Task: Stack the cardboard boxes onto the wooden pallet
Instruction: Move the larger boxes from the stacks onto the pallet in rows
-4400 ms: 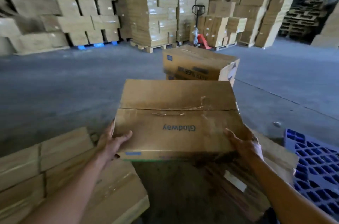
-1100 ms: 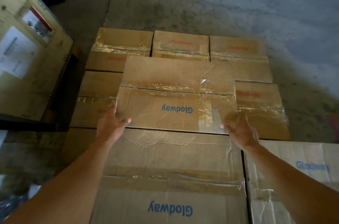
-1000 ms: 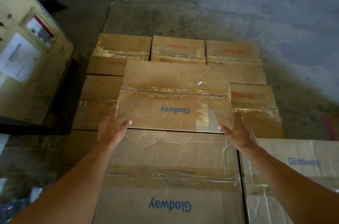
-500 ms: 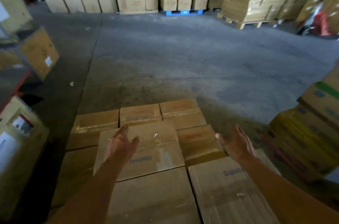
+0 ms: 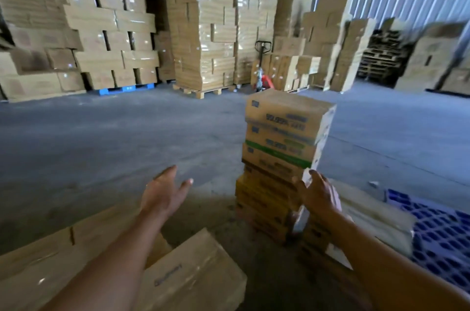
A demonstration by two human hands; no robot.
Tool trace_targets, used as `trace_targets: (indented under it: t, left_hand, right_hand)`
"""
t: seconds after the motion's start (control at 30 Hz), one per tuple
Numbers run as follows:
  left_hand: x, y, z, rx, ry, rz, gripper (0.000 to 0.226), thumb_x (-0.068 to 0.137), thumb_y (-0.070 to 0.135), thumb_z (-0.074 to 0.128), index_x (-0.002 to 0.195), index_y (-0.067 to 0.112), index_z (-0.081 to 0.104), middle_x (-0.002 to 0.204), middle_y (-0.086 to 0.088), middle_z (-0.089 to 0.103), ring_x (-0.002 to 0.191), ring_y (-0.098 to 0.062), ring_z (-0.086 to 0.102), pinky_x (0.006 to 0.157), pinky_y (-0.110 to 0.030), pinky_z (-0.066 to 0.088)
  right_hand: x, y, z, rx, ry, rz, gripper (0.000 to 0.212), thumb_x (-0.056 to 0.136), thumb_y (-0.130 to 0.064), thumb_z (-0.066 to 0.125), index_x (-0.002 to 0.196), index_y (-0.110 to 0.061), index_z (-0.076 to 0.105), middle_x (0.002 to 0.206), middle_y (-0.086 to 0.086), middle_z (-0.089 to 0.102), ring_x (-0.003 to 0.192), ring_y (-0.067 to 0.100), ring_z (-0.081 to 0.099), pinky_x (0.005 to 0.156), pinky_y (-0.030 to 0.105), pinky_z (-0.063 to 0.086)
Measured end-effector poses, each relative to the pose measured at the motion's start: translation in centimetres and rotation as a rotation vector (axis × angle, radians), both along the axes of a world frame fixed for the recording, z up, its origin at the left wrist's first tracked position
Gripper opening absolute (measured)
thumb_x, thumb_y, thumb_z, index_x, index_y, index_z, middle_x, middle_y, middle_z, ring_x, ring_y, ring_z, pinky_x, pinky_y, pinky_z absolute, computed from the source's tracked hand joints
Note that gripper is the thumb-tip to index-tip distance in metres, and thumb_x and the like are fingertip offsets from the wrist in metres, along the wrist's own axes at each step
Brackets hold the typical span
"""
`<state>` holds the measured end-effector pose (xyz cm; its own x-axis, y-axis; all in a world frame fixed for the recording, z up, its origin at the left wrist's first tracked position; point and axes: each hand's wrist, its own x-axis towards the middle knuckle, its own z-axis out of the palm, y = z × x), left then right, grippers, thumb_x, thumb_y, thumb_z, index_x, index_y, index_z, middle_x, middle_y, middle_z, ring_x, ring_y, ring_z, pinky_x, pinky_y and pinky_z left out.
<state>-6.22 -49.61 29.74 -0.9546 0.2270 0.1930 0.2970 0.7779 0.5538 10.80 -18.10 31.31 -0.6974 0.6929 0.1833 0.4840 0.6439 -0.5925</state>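
Ahead, left hand [image 5: 162, 196], right hand [image 5: 319, 196] outspread

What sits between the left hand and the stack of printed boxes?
Head view: only bare concrete floor between the left hand and the stack of printed boxes.

A narrow stack of cardboard boxes [image 5: 284, 153] stands upright on the floor just right of centre. Its upper boxes are tan with blue and green printing, the lower ones darker and yellowish; the print is too blurred to read. At lower left lie plain brown boxes [image 5: 193, 275], flat, one bearing faint dark lettering. Another pale box [image 5: 376, 219] lies low, right of the stack.
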Motion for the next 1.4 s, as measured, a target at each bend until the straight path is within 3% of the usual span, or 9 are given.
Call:
trace_targets:
  t: [0.17,0.33,0.57,0.7,0.87,1.1,1.3,1.4]
  left_hand:
    - [7.0,17.1,-0.2,0.016,-0.027,-0.219,0.068,0.090,0.048,0.063,0.145,0.012,0.048,0.146,-0.013,0.051,0.135,-0.030,0.047,0.109,-0.035,0.037]
    - [12.1,30.0,-1.1,-0.003,-0.078,-0.410,0.067,0.091,0.052,0.059,0.148,0.020,0.043,0.149,-0.007,0.048,0.135,-0.027,0.047,0.108,-0.038,0.039]
    - [13.7,44.3,-4.7,-0.039,-0.157,-0.542,0.059,0.090,0.042,0.066,0.141,0.016,0.053,0.140,-0.009,0.057,0.127,-0.029,0.055,0.099,-0.030,0.043]
    - [12.2,52.4,-9.1,-0.087,-0.207,-0.600,0.057,0.088,0.041,0.068,0.138,0.016,0.056,0.134,-0.010,0.063,0.121,-0.029,0.059,0.096,-0.032,0.047]
    - [6.3,63.5,-18.2,-0.148,-0.361,-0.589,0.065,0.090,0.041,0.066,0.145,0.013,0.048,0.140,-0.013,0.057,0.126,-0.031,0.055,0.104,-0.038,0.045]
    - [-2.8,76.6,-33.3,-0.317,-0.485,-0.413,0.076,0.088,0.045,0.068,0.150,0.011,0.039,0.149,-0.018,0.045,0.134,-0.036,0.045,0.107,-0.044,0.040]
    - [-9.0,81.0,-42.0,-0.327,-0.525,-0.325,0.096,0.082,0.047,0.074,0.155,0.010,0.024,0.159,-0.015,0.029,0.145,-0.033,0.029,0.114,-0.050,0.032]
    - [-10.7,81.9,-44.4,-0.329,-0.518,-0.277,0.110,0.074,0.052,0.079,0.156,0.012,0.017,0.161,-0.013,0.023,0.147,-0.032,0.023,0.117,-0.050,0.028]
  right_hand:
    - [10.0,13.3,-1.0,-0.056,-0.026,-0.163,0.059,0.097,-0.053,0.053,0.145,-0.019,0.045,0.146,0.012,0.051,0.128,0.034,0.051,0.101,0.045,0.043]
    - [17.1,22.5,-3.5,-0.125,-0.029,-0.302,0.062,0.094,-0.060,0.051,0.140,-0.019,0.048,0.133,0.014,0.058,0.116,0.034,0.055,0.089,0.041,0.045]
    - [21.5,31.0,-8.4,-0.265,-0.097,-0.505,0.071,0.094,-0.063,0.046,0.149,-0.019,0.037,0.151,0.011,0.044,0.136,0.033,0.041,0.106,0.043,0.035]
    - [20.7,37.2,-12.4,-0.299,-0.170,-0.563,0.074,0.095,-0.064,0.044,0.152,-0.019,0.032,0.156,0.009,0.038,0.141,0.031,0.037,0.110,0.042,0.033]
    - [16.0,47.3,-19.7,-0.370,-0.284,-0.580,0.071,0.097,-0.061,0.044,0.152,-0.018,0.032,0.156,0.010,0.037,0.140,0.032,0.037,0.110,0.043,0.032]
    - [7.7,61.4,-33.2,-0.575,-0.430,-0.648,0.075,0.096,-0.058,0.049,0.153,-0.014,0.028,0.158,0.010,0.033,0.142,0.031,0.033,0.113,0.042,0.027]
    - [5.1,64.5,-42.2,-0.720,-0.464,-0.712,0.098,0.089,-0.068,0.051,0.158,-0.019,0.001,0.162,0.009,0.023,0.145,0.033,0.028,0.117,0.047,0.025]
    - [5.5,64.7,-44.4,-0.779,-0.473,-0.777,0.102,0.087,-0.069,0.053,0.158,-0.023,-0.002,0.160,0.010,0.028,0.143,0.034,0.032,0.113,0.050,0.030]
